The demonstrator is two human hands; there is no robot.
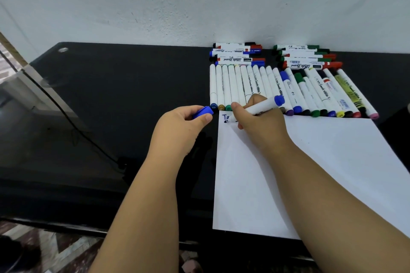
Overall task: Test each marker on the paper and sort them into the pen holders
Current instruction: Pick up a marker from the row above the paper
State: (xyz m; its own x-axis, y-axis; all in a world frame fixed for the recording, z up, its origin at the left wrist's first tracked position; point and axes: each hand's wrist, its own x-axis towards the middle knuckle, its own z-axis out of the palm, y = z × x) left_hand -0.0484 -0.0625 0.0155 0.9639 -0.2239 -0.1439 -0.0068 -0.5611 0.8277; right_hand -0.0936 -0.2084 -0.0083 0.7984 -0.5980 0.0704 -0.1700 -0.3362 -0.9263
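My right hand (258,117) grips a blue whiteboard marker (264,105), its tip down on the top left corner of the white paper (310,173) beside small blue marks, its blue end sticking out past my knuckles. Left of the paper, my left hand (182,124) pinches the blue cap (203,112). A row of markers (288,90) lies just beyond the paper.

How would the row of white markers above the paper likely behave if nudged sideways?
The row of white markers would probably roll, since the barrels look round and lie flat on the smooth black table. Packed side by side, one would likely push its neighbours. They look light and stiff.
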